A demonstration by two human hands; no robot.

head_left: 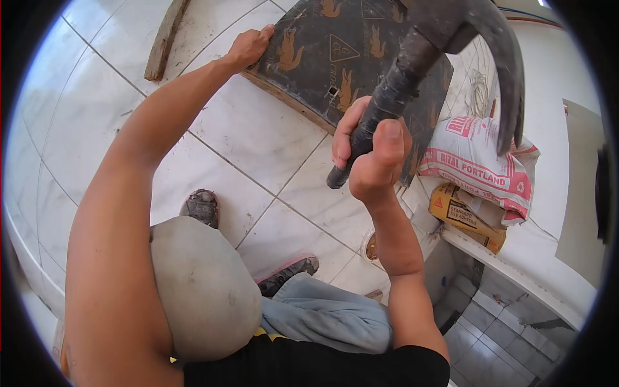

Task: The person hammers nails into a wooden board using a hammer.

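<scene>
A claw hammer (412, 64) with a black taped handle is raised close to the camera, its head at the upper right. My right hand (380, 148) is wrapped round the lower part of the handle. Below and behind the hammer lies a dark board (316, 51) printed with gold crocodiles, with a wooden frame along its edge and a small square hole. At the board's left edge rests my left hand (251, 48), its fingers over the rim; whether they grip it is hard to make out.
White and red cement bag (471, 161) and a yellow tile adhesive bag (467, 216) lie at the right. A wooden strip (166, 42) lies at the upper left. Near my right forearm is a small round container (370, 246). A tiled recess (483, 322) opens at the lower right.
</scene>
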